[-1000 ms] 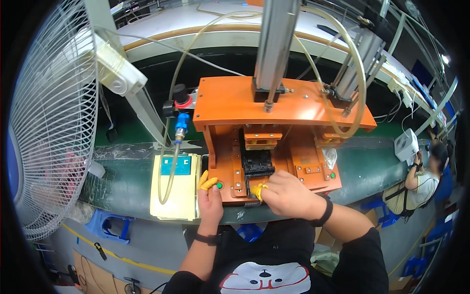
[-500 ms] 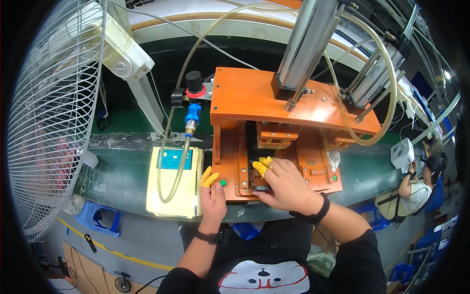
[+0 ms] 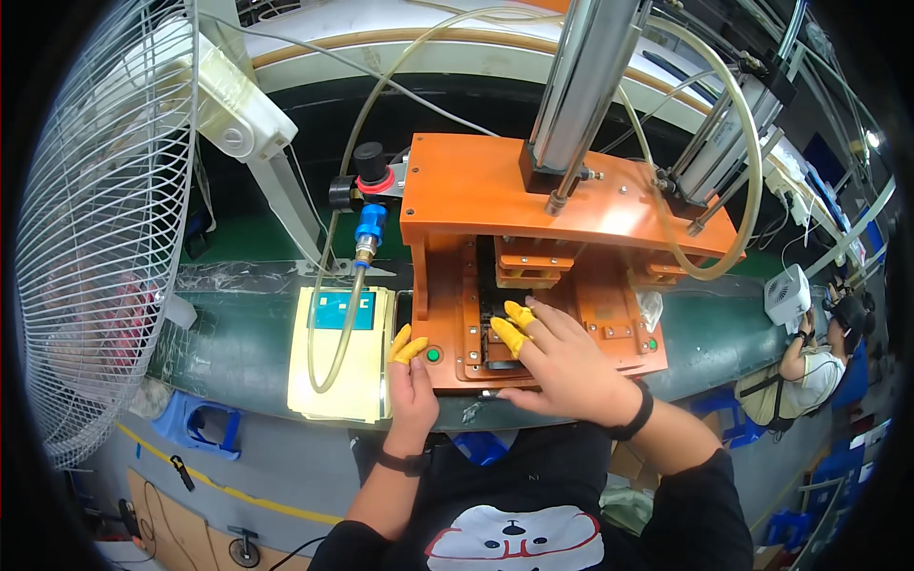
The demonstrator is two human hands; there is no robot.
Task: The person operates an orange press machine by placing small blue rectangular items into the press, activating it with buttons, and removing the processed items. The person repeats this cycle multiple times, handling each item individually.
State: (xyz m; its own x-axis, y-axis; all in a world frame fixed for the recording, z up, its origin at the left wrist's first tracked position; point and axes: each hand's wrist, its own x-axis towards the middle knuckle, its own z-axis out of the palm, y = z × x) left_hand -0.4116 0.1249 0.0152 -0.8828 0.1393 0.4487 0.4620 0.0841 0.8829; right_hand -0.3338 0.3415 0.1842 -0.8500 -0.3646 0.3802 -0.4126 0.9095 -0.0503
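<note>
An orange pneumatic press [image 3: 562,195] stands on the bench before me. My right hand [image 3: 576,376] spreads over its lower fixture, thumb apart from the fingers and nothing gripped. Yellow finger cots cover two of its fingertips, which are over a dark part [image 3: 499,358] seated in the fixture, mostly hidden; whether they touch it I cannot tell. Along the press's left front edge, my left hand [image 3: 411,390] holds nothing, its yellow-capped fingers stretched upward beside a green button [image 3: 433,355].
Yellow sheets with a teal card [image 3: 343,310] lie left of the press. A hose loops over them from the regulator [image 3: 372,171]. A large caged fan [image 3: 100,238] stands far left. Another green button [image 3: 652,344] is at the right corner. Another person [image 3: 809,366] sits far right.
My right hand has opened: its thumb has come away from the dark part and the hand has shifted slightly right. The left hand stays beside the green button.
</note>
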